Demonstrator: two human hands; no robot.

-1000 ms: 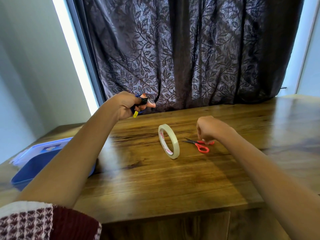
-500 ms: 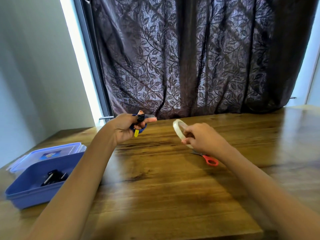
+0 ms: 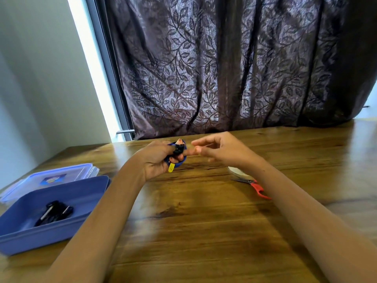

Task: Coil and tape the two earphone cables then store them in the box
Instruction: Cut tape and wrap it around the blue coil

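Left hand (image 3: 155, 158) grips the blue coil (image 3: 180, 164) above the table (image 3: 204, 221); right hand (image 3: 220, 150), fingers loosely spread, meets its forefinger. Pinching anything? Can't tell. Black coil (image 3: 54, 213) sits in the box (image 3: 61, 235).

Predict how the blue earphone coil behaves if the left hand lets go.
Blue earphone coil looks thin and floppy, held in the left hand; until taped, it would likely spring loose. Probably very light. Yellow plug dangles, so may snag.
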